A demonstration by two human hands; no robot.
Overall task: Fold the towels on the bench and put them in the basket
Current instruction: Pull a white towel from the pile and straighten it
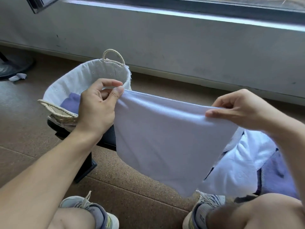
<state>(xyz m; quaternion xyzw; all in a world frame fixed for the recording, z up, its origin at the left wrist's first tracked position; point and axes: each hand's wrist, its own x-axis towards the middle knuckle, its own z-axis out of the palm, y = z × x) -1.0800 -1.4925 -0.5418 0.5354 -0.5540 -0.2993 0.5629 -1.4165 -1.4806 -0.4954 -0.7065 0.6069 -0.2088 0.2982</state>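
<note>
A white towel [165,142] hangs spread in the air between my hands. My left hand [97,103] pinches its upper left corner with thumb and fingers. My right hand [239,108] pinches the upper right corner. Behind my left hand stands a woven basket [85,75] with a white lining, on the left end of the black bench [105,139]. A purple towel [71,103] lies inside the basket. More white towels [237,166] and a purple towel [279,172] lie in a heap on the bench at the right, partly hidden by the held towel.
Brown cork floor [132,187] lies under the bench. My knees and grey shoes [92,210] are at the bottom edge. A grey wall [181,42] under a window runs across the back. A small grey cloth [18,76] lies on the floor at far left.
</note>
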